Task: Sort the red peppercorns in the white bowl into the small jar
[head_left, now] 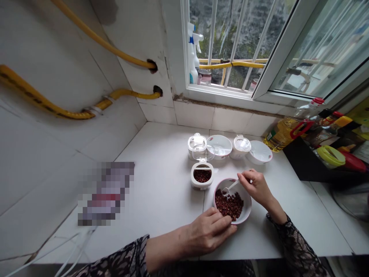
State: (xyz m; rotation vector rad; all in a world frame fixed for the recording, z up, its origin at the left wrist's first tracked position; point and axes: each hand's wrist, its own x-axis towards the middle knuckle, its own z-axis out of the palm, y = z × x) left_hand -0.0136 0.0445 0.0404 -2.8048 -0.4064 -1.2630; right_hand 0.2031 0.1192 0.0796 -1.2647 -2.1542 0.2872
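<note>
White tiled counter (161,219) below barred window (230,46). Spice jar (201,182) with lid flipped open, dark red contents visible, placed left of pink-rimmed bowl (248,204). Peppercorns (229,204) heaped inside bowl. Left hand (209,231) curled at bowl's near rim, fingertips touching peppercorns; whether clamped on rim cannot be told. Right hand (255,187) pinched on white spoon (232,186), spoon head inside bowl.
</note>
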